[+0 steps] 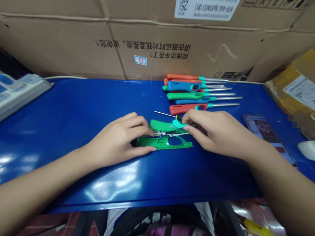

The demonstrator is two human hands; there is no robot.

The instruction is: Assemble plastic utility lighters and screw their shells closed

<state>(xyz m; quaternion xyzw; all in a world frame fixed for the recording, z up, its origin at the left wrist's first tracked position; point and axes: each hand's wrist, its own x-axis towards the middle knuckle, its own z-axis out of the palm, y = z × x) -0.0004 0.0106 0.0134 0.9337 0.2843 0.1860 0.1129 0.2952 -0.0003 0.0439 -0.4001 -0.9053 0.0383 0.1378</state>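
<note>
The tabletop (115, 96) is glossy; green lighter casing (162, 144), smooth plastic; lighter barrels (226, 105), shiny metal; top-of-frame carton (151, 33), matt cardboard.

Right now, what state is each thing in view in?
Left hand: closed on left end of near green shell
Right hand: pinching teal piece
Near green shell: hollow side up
Far green shell: partly hidden
Lighters: assembled, lying grouped
Thin metal shaft: bare, pointing left
Phone: screen lit
Power strip: switches too small to tell
Package: taped
</note>
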